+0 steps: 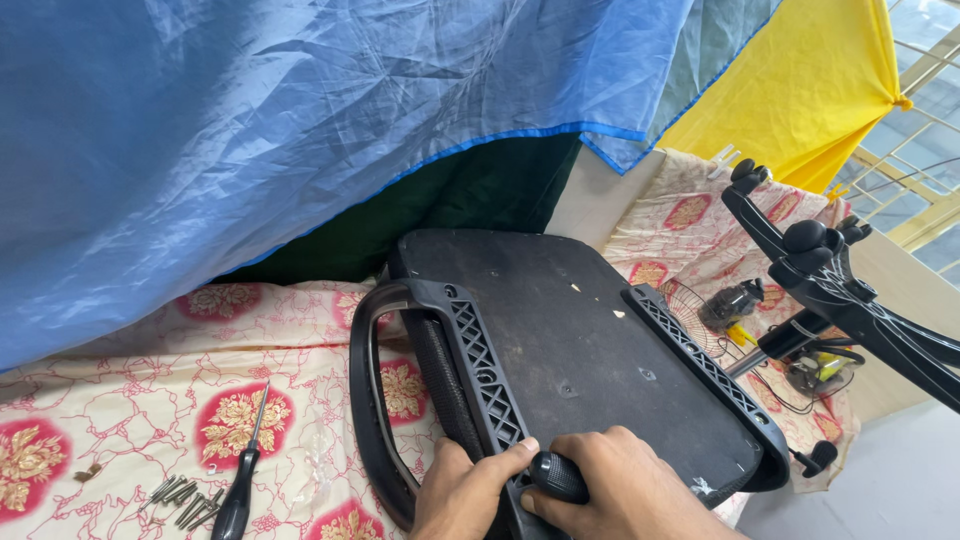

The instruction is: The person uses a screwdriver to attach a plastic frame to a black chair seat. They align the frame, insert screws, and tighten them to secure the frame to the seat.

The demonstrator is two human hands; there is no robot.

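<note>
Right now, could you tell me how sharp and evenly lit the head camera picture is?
Head view: sharp on the upturned chair seat, both hands and the screwdriver; daylight glows through the blue sheet and yellow cloth; the window corner top right is washed out; edges bow slightly.

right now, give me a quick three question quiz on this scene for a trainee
1. True or false: the screwdriver lies on the flowered cloth, apart from both hands.
2. What grips the black knob? A) left hand B) right hand C) neither
3. What lies in a small heap beside the screwdriver?

Key
1. True
2. B; the left hand rests on the chair armrest.
3. Screws
</note>
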